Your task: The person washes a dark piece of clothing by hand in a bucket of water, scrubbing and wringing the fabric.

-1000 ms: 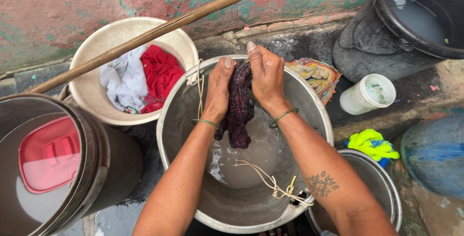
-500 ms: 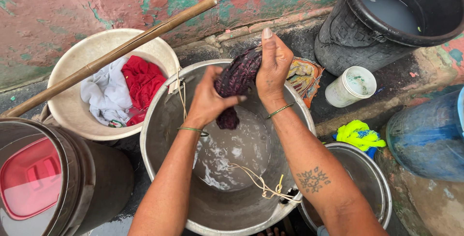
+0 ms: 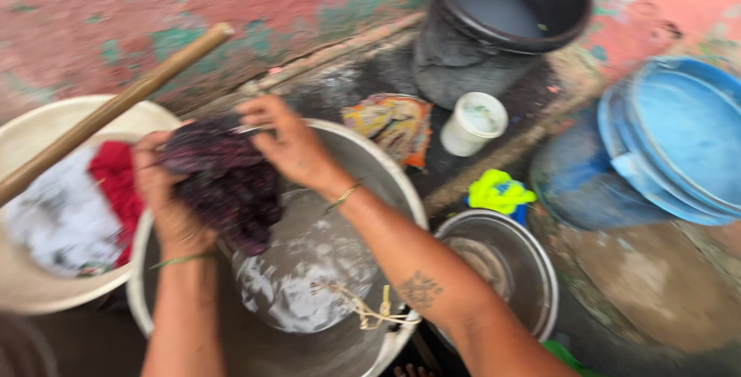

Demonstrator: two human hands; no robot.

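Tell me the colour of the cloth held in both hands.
Dark purple-maroon cloth, mottled and blurred, seen in the head view over the metal basin.

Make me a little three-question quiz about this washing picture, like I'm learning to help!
1. True or false: both hands grip the dark purple cloth.
2. What lies in the cream basin on the left?
A. a red cloth and a white cloth
B. shoes
C. plates
3. Fill in: the hands hold the cloth over the big metal ____ of soapy water.

Key:
1. True. The left hand and right hand both hold it.
2. A: the red cloth and white cloth.
3. Basin.
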